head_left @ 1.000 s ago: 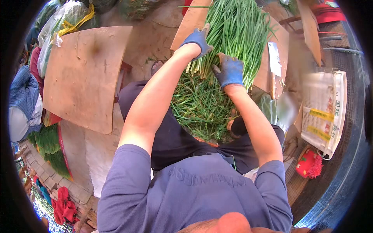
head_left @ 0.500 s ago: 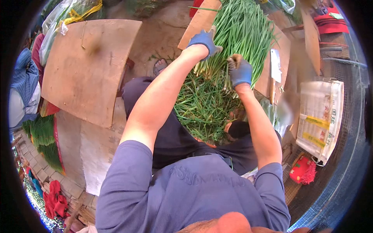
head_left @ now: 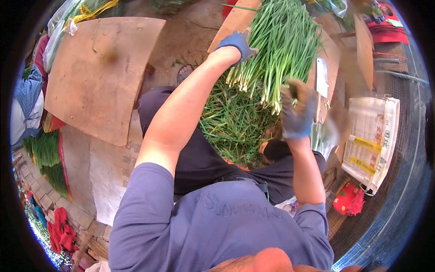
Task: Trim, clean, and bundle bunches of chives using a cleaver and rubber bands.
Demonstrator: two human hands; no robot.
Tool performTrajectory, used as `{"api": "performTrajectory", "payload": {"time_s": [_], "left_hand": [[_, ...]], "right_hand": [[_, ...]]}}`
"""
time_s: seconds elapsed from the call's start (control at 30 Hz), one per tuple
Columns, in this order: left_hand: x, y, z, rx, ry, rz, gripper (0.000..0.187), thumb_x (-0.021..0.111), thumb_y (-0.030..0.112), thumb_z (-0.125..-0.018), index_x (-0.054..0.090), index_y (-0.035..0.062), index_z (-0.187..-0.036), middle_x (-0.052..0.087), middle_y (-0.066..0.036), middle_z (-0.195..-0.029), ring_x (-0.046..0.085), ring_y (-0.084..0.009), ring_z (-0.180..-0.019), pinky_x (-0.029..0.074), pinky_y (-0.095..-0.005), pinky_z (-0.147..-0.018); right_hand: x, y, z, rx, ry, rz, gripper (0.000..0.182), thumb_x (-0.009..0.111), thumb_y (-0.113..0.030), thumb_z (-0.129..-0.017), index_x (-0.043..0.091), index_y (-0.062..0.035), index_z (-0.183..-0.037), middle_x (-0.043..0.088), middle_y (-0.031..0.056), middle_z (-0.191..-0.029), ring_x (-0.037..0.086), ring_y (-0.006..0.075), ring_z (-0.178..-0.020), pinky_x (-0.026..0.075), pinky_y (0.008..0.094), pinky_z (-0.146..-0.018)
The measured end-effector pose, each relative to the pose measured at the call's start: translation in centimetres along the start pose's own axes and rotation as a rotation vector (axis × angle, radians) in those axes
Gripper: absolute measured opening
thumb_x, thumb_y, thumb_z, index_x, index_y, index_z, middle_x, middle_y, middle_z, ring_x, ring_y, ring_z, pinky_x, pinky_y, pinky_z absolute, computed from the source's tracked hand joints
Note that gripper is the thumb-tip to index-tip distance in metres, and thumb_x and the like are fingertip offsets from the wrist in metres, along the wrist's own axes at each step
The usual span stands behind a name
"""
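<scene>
A thick bundle of long green stalks [head_left: 287, 45] lies across a wooden board [head_left: 233, 25], its pale cut ends toward me. My left hand [head_left: 239, 46], in a blue and tan glove, rests at the bundle's left edge, its fingers curled around stalks there. Just right of the pale ends is my right hand [head_left: 298, 109], gloved too, raised and blurred, with fingers curved and apart and nothing visible between them. A cleaver [head_left: 321, 77] lies on the board's right part. Loose green trimmings [head_left: 235, 122] are heaped below, between my legs.
A large wooden panel [head_left: 102, 77] stands at the left. On the right are a white crate [head_left: 371, 140] and a red item [head_left: 349, 199]. More green bundles [head_left: 47, 158] lie at the lower left. A sandal [head_left: 185, 72] shows near the centre.
My right hand has come away from the stalks, moving right and toward me, and its fingers have opened. My left hand stays at the bundle's left edge.
</scene>
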State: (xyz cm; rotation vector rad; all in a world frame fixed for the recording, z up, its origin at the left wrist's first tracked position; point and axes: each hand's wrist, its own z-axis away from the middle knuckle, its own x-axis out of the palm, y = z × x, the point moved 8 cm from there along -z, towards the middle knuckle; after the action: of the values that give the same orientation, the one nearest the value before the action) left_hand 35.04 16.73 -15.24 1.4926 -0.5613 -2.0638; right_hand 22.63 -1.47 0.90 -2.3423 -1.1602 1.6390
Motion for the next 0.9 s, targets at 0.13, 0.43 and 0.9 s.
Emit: {"api": "performTrajectory", "payload": {"time_s": [0.13,0.43,0.9], "left_hand": [[0.4,0.0,0.3,0.002,0.026,-0.033,0.089,0.066,0.052,-0.084,0.024,0.0154,-0.154,0.036,-0.022,-0.151,0.039,-0.0343,-0.138,0.034,-0.0386,-0.114],[-0.9,0.2,1.1,-0.024,0.032,0.022,0.083,0.063,0.050,-0.087,0.027,0.0150,-0.153,0.039,-0.020,-0.150,0.041,-0.0341,-0.136,0.036,-0.0406,-0.112],[0.1,0.3,1.7,-0.016,0.009,-0.051,0.090,0.066,0.054,-0.082,0.026,0.0159,-0.154,0.038,-0.024,-0.149,0.045,-0.0368,-0.133,0.040,-0.0426,-0.109]], "right_hand": [[8.3,3.9,-1.4,-0.128,-0.269,0.496,0.027,0.063,-0.037,-0.087,0.065,-0.0145,-0.102,0.065,0.0080,-0.086,0.062,0.0285,-0.088,0.043,0.0441,-0.081],[7.8,6.7,-4.5,0.041,-0.225,-0.026,0.021,0.068,-0.029,-0.086,0.068,-0.0090,-0.090,0.068,0.0097,-0.081,0.063,0.0300,-0.077,0.047,0.0405,-0.074],[13.1,6.8,2.7,0.419,-0.593,0.123,0.043,0.060,-0.043,-0.091,0.057,-0.0069,-0.114,0.067,0.0267,-0.090,0.065,0.0438,-0.088,0.051,0.0501,-0.077]]}}
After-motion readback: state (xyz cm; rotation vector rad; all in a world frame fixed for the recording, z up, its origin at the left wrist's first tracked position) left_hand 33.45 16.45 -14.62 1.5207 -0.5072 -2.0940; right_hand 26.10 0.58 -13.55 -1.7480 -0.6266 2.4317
